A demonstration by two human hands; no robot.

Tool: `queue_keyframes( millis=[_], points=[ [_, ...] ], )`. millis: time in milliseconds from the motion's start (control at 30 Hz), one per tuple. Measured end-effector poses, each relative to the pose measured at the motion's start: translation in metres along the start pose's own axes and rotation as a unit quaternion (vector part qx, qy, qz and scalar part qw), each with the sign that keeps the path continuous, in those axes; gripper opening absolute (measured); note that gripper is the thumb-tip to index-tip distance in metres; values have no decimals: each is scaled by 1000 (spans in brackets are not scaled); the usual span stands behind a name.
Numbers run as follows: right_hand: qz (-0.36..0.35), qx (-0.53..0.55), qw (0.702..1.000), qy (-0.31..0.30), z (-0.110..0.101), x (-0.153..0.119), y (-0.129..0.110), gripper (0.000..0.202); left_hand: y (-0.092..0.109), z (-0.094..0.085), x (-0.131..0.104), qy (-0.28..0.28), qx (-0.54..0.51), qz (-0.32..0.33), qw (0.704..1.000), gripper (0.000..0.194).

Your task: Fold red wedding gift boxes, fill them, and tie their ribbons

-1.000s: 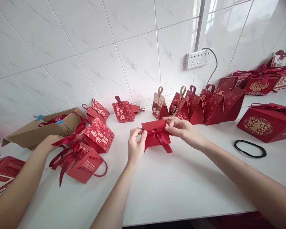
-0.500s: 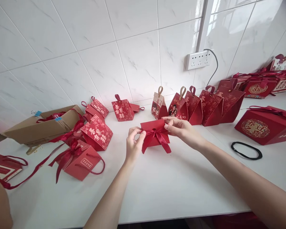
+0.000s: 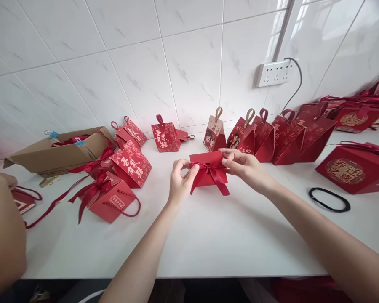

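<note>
A small red gift box stands on the white table in front of me, with a dark red ribbon tied in a bow across its face and two tails hanging down. My left hand is closed in a pinch on the bow's left side, thumb against forefinger. At the bow's right side my right hand pinches the ribbon, its fingers touching the box's upper right corner. The ribbon parts between the fingers are mostly hidden.
Several red gift boxes with loop handles stand behind, to the right. On the left are a cardboard box, a rope-handled box and another person's arm. A black band and a large red box lie right.
The view has shifted slightly. The other person's arm reaches farther in from the left, partly covering a red box. Both my hands stay at the bow with little visible change.
</note>
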State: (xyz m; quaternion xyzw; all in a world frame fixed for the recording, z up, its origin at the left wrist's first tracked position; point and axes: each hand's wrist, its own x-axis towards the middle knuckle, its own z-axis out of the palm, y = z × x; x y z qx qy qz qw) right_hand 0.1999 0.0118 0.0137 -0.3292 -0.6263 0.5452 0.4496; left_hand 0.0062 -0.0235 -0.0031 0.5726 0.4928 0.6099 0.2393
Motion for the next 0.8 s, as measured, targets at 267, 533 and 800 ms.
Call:
queue_keyframes(
  millis=[267, 533, 800],
  points=[
    [-2, -6, 1000, -3, -1, 0, -1, 36, 0, 0, 0, 3, 8, 3, 1000, 20],
    [2, 8, 1000, -5, -1, 0, -2, 36, -1, 0, 0, -9, -36, 19, 999, 25],
    [10, 5, 1000, -4, 0, -1, -1, 35, -2, -3, 2, -5, 17, 46, 999, 12]
  ],
)
